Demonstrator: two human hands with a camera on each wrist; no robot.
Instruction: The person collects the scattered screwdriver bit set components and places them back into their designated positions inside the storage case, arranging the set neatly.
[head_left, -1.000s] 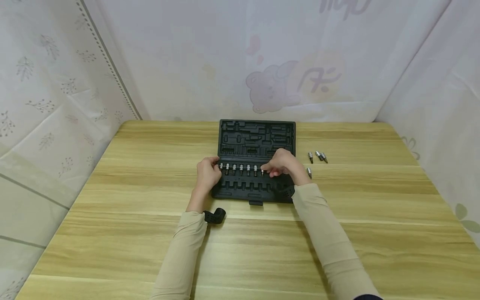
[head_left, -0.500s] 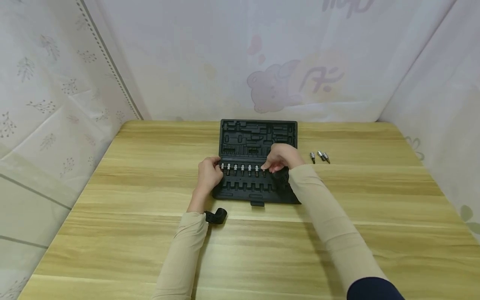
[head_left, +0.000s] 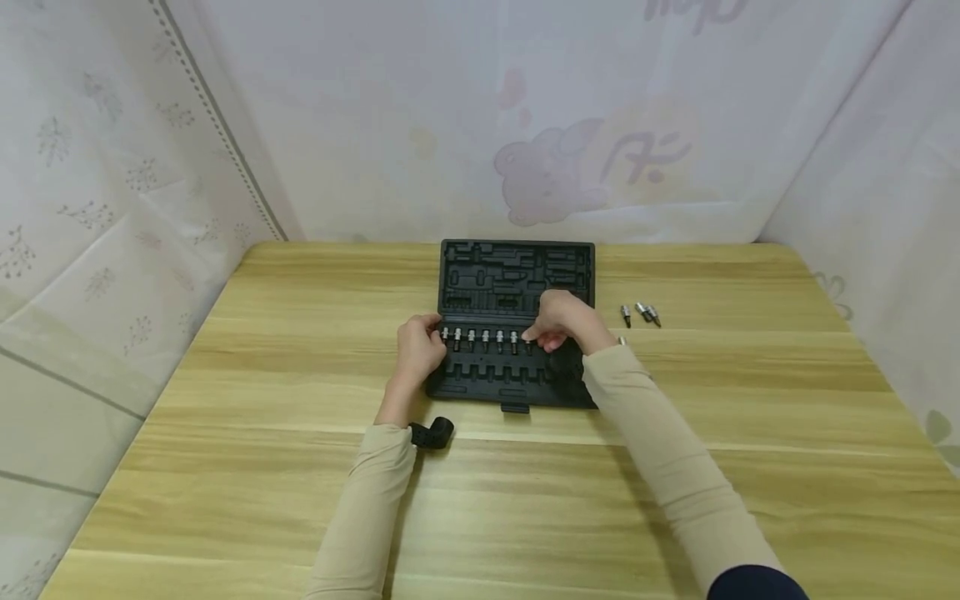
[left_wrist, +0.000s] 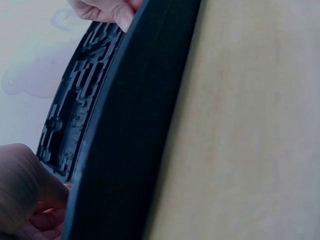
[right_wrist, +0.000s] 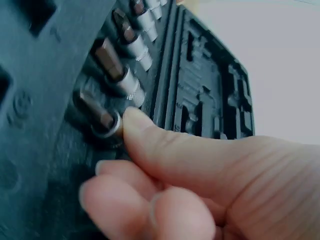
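A black plastic tool case [head_left: 472, 393] lies unfolded on the wooden table. Along its near half runs a row of silver-collared bit sockets [head_left: 485, 337]. At the case's left edge, my left hand [head_left: 418, 348] grips the side by the end of the row; the left wrist view shows its curled fingers [left_wrist: 47, 220] behind the dark case wall. My right hand [head_left: 564, 321] is at the row's right end. In the right wrist view its thumb presses the collar of a flat-tipped bit socket [right_wrist: 99, 114] lying in its slot, with the other fingers curled below.
Several loose bit sockets [head_left: 626, 315] lie on the table right of the case, one partly hidden by the right sleeve [head_left: 660, 442]. The upright lid [head_left: 517, 275] with moulded recesses stands behind the row. Patterned curtains [head_left: 375, 125] enclose the table's back and sides.
Both hands keep their places at the case. The right forearm has shifted, now covering most of a loose socket beside the case. The view has drifted slightly.
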